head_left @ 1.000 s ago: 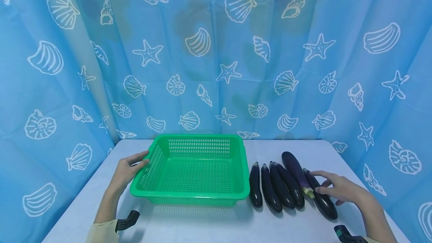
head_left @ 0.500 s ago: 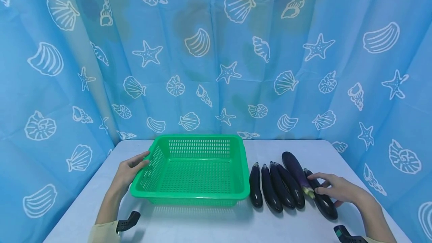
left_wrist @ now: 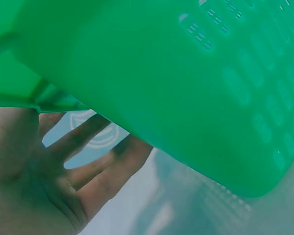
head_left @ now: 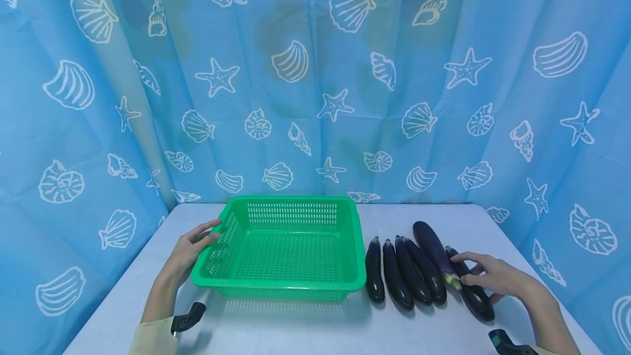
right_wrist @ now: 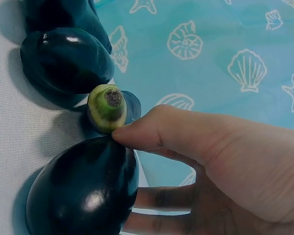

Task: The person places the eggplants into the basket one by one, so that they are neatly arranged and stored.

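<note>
In the head view my left hand (head_left: 186, 252) touches the left side of a green plastic basket (head_left: 278, 285) with slotted walls. The left wrist view shows that hand (left_wrist: 63, 171) with its fingers stretched out against the basket's outer wall (left_wrist: 117, 73). On the right, my right hand (head_left: 498, 275) holds the rightmost eggplant (head_left: 478, 304), which lies on the table. Its thumb (right_wrist: 147, 132) rests on the near eggplant (right_wrist: 83, 191), and other fingers reach down its far side, partly hidden. Beside it lies a thicker eggplant (head_left: 429, 242) with a pale green stem end.
Several dark eggplants lie side by side between the basket and the thicker one, among them a slim eggplant (head_left: 374, 273) close to the basket's right wall. A white-covered table (head_left: 296, 333) bears everything. Behind it hangs a blue curtain (head_left: 315, 141) with white shell prints.
The right hand's index finger has shifted slightly along the rightmost eggplant. Basket and eggplants stay in place, and the left hand has barely moved.
</note>
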Motion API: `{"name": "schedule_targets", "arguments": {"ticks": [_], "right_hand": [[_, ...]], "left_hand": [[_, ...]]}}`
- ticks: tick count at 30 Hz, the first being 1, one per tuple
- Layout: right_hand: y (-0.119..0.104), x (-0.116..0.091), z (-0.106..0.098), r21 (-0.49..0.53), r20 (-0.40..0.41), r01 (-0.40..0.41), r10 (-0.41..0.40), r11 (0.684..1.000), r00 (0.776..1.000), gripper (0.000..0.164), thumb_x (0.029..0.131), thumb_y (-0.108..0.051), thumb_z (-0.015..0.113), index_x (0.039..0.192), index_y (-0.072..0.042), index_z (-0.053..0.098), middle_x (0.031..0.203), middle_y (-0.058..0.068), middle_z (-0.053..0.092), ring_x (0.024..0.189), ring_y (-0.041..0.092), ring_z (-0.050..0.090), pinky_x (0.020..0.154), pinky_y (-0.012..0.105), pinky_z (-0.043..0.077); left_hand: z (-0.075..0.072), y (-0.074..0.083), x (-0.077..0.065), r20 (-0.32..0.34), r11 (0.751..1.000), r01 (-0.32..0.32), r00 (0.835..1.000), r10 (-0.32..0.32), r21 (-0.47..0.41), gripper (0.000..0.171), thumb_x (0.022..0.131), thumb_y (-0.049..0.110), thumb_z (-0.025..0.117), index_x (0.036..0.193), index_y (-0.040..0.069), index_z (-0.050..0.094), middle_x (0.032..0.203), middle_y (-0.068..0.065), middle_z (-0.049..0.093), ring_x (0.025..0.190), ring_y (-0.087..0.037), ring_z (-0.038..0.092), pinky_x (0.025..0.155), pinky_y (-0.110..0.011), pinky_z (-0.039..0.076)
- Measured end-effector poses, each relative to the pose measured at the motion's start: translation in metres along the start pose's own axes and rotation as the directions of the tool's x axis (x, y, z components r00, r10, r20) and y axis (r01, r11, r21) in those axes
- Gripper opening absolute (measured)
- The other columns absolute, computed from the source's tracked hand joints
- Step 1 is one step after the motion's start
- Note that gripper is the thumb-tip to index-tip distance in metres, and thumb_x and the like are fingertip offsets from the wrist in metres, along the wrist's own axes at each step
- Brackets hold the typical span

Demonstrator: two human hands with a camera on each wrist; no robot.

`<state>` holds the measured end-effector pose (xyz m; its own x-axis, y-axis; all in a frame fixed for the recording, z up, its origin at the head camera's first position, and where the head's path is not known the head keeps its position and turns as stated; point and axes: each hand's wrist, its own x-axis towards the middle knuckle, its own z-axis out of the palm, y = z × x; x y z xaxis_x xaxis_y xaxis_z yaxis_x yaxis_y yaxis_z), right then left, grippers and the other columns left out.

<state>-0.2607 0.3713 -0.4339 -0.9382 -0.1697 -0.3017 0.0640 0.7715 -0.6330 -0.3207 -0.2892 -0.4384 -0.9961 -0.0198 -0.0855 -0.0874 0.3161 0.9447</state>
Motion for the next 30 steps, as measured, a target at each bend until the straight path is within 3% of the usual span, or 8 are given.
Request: {"name": "schedule_targets", "arguments": {"ticks": [4, 9, 14, 18, 22, 30], "right_hand": [[0.0, 0.0, 0.0, 0.006, 0.003, 0.0, 0.0, 1.0, 1.0, 0.063, 0.088, -0.024, 0.067, 0.143, -0.004, 0.043, 0.12, 0.032, 0.055, 0.088, 0.027, 0.064, 0.059, 0.043, 0.06], [0.001, 0.001, -0.001, 0.009, 0.001, 0.001, -0.001, 1.0, 1.0, 0.063, 0.088, -0.023, 0.066, 0.143, -0.004, 0.043, 0.118, 0.03, 0.057, 0.086, 0.026, 0.065, 0.059, 0.043, 0.06], [0.003, 0.002, -0.001, 0.014, 0.003, 0.004, -0.005, 1.0, 1.0, 0.063, 0.088, -0.024, 0.067, 0.143, -0.004, 0.043, 0.117, 0.028, 0.057, 0.087, 0.026, 0.064, 0.059, 0.043, 0.06], [0.003, 0.002, 0.0, 0.018, 0.004, 0.006, -0.006, 1.0, 1.0, 0.064, 0.088, -0.025, 0.067, 0.143, -0.004, 0.043, 0.117, 0.028, 0.058, 0.087, 0.026, 0.064, 0.058, 0.043, 0.06], [0.003, 0.002, 0.0, 0.017, 0.003, 0.005, -0.005, 1.0, 1.0, 0.064, 0.088, -0.025, 0.068, 0.143, -0.004, 0.043, 0.116, 0.027, 0.058, 0.086, 0.026, 0.064, 0.058, 0.042, 0.06], [0.003, 0.001, 0.0, 0.013, -0.005, 0.006, -0.006, 1.0, 1.0, 0.064, 0.087, -0.025, 0.068, 0.143, -0.004, 0.044, 0.115, 0.026, 0.059, 0.084, 0.026, 0.063, 0.058, 0.042, 0.06]], "left_hand": [[-0.001, 0.0, 0.001, 0.022, 1.0, 0.001, 1.0, -0.001, -0.018, 0.067, 0.092, 0.048, 0.061, 0.151, 0.027, 0.039, 0.156, -0.018, 0.036, 0.132, -0.034, 0.049, 0.094, -0.035, 0.054], [-0.003, 0.004, 0.0, 0.071, 0.999, -0.026, 0.997, 0.024, 0.024, 0.065, 0.096, 0.045, 0.058, 0.154, 0.028, 0.033, 0.156, -0.022, 0.033, 0.133, -0.036, 0.048, 0.095, -0.038, 0.053], [-0.001, 0.012, -0.004, 0.07, 0.997, -0.017, 0.997, 0.011, 0.077, 0.058, 0.101, 0.035, 0.05, 0.155, 0.028, 0.03, 0.149, -0.024, 0.041, 0.111, -0.027, 0.059, 0.081, -0.03, 0.053], [0.004, 0.014, -0.005, 0.056, 0.996, 0.003, 0.998, -0.008, 0.085, 0.056, 0.102, 0.029, 0.046, 0.156, 0.027, 0.029, 0.158, -0.02, 0.03, 0.128, -0.033, 0.048, 0.094, -0.039, 0.048], [0.005, 0.012, -0.003, 0.054, 0.999, 0.024, 0.998, -0.027, 0.048, 0.057, 0.1, 0.026, 0.045, 0.155, 0.027, 0.029, 0.166, -0.012, 0.014, 0.15, -0.037, 0.021, 0.113, -0.053, 0.033], [0.005, 0.01, 0.0, 0.061, 1.0, 0.018, 0.998, -0.019, 0.021, 0.058, 0.099, 0.024, 0.042, 0.156, 0.027, 0.029, 0.167, -0.009, 0.012, 0.153, -0.037, 0.011, 0.119, -0.056, 0.023]]}}
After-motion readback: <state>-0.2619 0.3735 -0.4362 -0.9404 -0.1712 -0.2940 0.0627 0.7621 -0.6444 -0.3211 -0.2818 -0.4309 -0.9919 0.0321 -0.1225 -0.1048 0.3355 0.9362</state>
